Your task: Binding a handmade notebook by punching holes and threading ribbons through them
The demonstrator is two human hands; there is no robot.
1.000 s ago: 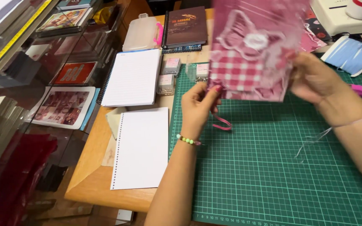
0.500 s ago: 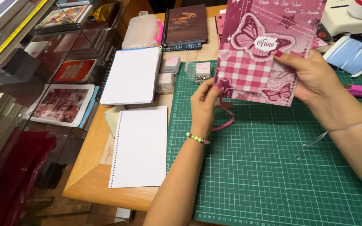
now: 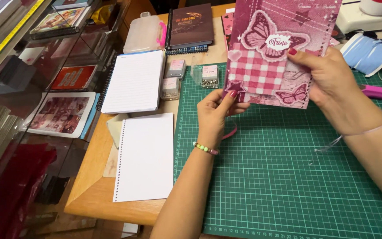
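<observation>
Since half a second ago, the pink cover (image 3: 279,48) sits a little more upright and steadier between the two hands, its butterfly face turned fully to the camera. It is held in the air above the far edge of the green cutting mat (image 3: 288,177), not touching it. The left hand (image 3: 217,113) pinches the lower left corner between thumb and fingertips. The right hand (image 3: 332,84) grips the right edge, thumb on the front and fingers curled behind.

To hold it well, it seems best to keep the grip light and at the edges, so the printed face stays unmarked and the sheet does not bend.

Counted: one pink cover, printed with two butterflies, a checked patch and a star. Two white sheets lie on the wooden table (image 3: 93,190): a punched blank sheet (image 3: 144,157) near the edge and a lined spiral pad (image 3: 133,82) beyond it. One dark notebook (image 3: 191,26) lies farther back, beside one clear plastic box (image 3: 142,33). Three small clear boxes (image 3: 175,77) of tiny parts stand between pad and mat. One beaded bracelet (image 3: 205,148) circles the left wrist. One blue ribbon bundle (image 3: 368,53) lies at the far right.
</observation>
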